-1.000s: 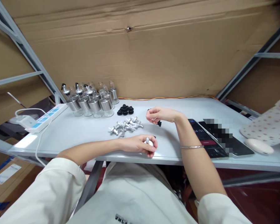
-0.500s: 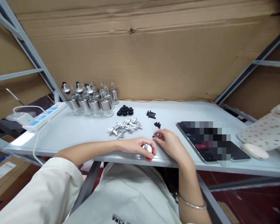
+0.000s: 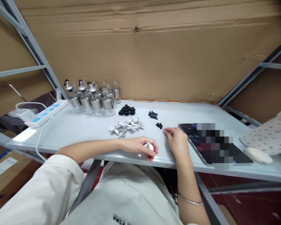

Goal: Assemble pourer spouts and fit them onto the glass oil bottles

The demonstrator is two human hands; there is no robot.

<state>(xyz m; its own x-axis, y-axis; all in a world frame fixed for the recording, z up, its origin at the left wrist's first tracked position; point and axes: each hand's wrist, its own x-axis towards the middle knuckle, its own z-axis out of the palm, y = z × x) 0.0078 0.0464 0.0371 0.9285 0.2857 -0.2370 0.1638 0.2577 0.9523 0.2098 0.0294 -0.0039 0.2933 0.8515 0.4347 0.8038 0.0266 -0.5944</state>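
My left hand is closed around a silver pour spout at the table's front edge, its narrow neck pointing up. My right hand hovers low over the table to the right, thumb and forefinger pinched together; what sits between them is too small to make out. Just beyond those fingertips lies a cluster of tiny black caps. Several silver spouts are heaped to the left, above my left forearm. Black ring-shaped stoppers and thin black levers lie farther back.
Glass-and-steel bottles stand at the back left, a few fitted with spouts. A power strip with a white cable lies on the left. On the right are a tablet-like device, a white oval object and a dotted pouch.
My right hand has moved right and slightly away from my left hand, fingers still pinched. The left hand keeps the spout in nearly the same place. The camera view has shifted slightly.
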